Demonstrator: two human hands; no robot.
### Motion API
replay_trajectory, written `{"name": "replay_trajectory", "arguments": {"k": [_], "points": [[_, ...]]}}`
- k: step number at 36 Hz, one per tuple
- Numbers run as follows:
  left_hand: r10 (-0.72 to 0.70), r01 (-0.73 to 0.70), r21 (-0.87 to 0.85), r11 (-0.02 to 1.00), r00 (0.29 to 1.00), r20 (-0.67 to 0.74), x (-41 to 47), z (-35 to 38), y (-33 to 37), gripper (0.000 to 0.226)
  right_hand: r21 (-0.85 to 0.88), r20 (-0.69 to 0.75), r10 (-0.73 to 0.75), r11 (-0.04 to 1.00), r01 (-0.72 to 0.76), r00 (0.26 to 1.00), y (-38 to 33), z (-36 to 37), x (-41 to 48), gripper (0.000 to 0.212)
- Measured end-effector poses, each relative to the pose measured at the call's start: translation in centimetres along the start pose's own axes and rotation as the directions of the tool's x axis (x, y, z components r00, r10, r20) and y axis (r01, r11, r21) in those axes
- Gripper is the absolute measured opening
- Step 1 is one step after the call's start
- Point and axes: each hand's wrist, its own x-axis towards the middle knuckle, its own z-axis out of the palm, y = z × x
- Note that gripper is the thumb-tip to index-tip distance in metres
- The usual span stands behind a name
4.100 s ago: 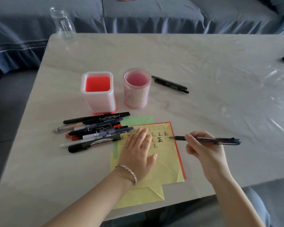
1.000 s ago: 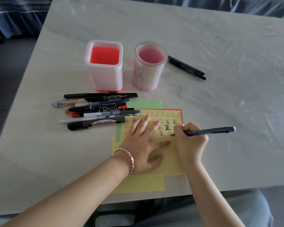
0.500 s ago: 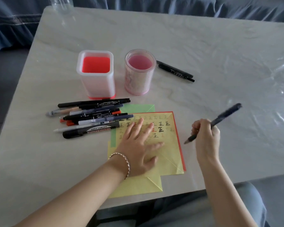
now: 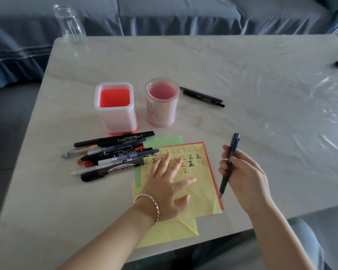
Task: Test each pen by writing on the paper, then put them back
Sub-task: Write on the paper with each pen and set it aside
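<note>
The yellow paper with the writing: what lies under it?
Under the yellow paper: a green sheet at the far edge, an orange sheet along the right, another yellow sheet nearest the person. The rest is covered.

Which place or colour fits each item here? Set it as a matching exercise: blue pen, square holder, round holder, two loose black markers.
1 blue pen
2 square holder
3 round holder
4 two black markers

A pink inside
B lying on the table, right of the round holder
C held in the right hand
D red inside

Pairs: 1-C, 2-D, 3-A, 4-B.
</note>
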Motion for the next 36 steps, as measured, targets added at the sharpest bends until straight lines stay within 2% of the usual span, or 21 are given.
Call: {"name": "replay_trajectory", "arguments": {"k": [5, 17, 19, 22, 24, 30, 36], "points": [[0.000, -0.001, -0.028, 1.000, 1.000, -0.009, 0.0, 0.2, 0.0, 0.043, 0.026, 0.032, 0.053, 0.998, -0.054, 0.998, -0.1, 0.3, -0.3, 0.033], [0.005, -0.006, -0.029, 1.000, 1.000, -0.028, 0.0, 0.1, 0.0, 0.042, -0.155, -0.036, -0.021, 0.988, 0.015, 0.999, -0.4, 0.8, -1.0, 0.028], [0.006, -0.007, -0.033, 0.999, 1.000, -0.031, 0.0, 0.1, 0.0, 0.042, -0.174, -0.053, -0.017, 0.985, 0.008, 0.998, -0.3, 0.9, -1.0, 0.034], [0.006, -0.007, -0.040, 0.999, 0.999, -0.033, -0.1, 0.1, 0.0, 0.042, -0.202, -0.058, -0.023, 0.979, 0.011, 0.998, -0.2, 0.9, -1.0, 0.057], [0.005, -0.006, -0.038, 0.999, 0.999, -0.038, -0.1, 0.1, 0.0, 0.042, -0.217, -0.055, -0.027, 0.976, 0.014, 0.998, -0.1, 0.9, -1.0, 0.062], [0.007, -0.010, -0.050, 0.999, 0.999, -0.043, -0.1, 0.2, -0.1, 0.042, -0.241, -0.085, -0.018, 0.970, -0.003, 0.996, -0.3, 1.3, -1.3, 0.039], [0.007, -0.009, -0.051, 0.999, 0.999, -0.037, -0.1, 0.2, -0.1, 0.042, -0.258, -0.109, -0.018, 0.966, -0.011, 0.994, -0.2, 1.5, -1.4, 0.035]]}}
